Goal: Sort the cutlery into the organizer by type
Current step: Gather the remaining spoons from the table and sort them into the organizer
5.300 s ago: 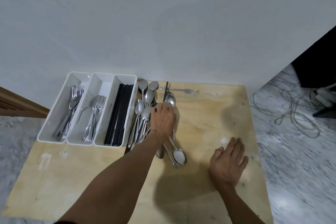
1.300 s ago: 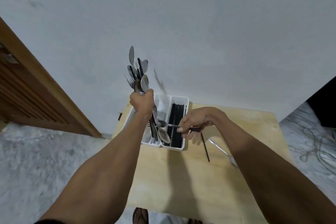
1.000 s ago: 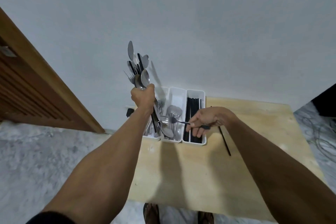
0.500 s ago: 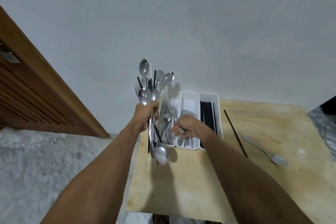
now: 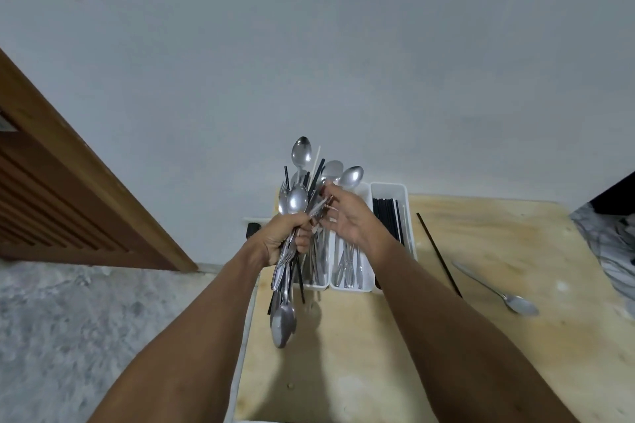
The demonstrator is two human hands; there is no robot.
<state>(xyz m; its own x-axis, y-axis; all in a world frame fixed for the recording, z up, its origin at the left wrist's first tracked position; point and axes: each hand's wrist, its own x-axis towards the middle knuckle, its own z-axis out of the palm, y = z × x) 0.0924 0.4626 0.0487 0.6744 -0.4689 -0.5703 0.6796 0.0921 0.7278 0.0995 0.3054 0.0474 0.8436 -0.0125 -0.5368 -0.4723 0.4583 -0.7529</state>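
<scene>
- A mixed bundle (image 5: pixel 298 213) of steel spoons and black chopsticks is gripped upright in the raised left hand (image 5: pixel 283 237).
- The right hand (image 5: pixel 345 216) is held loosely open, fingertips at the bundle.
- The white plastic organizer (image 5: pixel 390 189) is seen just beyond, on the plywood desk (image 5: pixel 498 240).
- One spoon (image 5: pixel 494 288) and one chopstick (image 5: pixel 438 252) are left on the desk.

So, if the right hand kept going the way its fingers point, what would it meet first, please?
Probably the cutlery bundle gripped in the left hand; the right hand reaches toward it, fingers open, though depth is unclear.

White organizer (image 5: pixel 390 189), silver spoons (image 5: pixel 297 198), black chopsticks (image 5: pixel 388 218), pale plywood table (image 5: pixel 515 336), brown door (image 5: pixel 51 196)
</scene>
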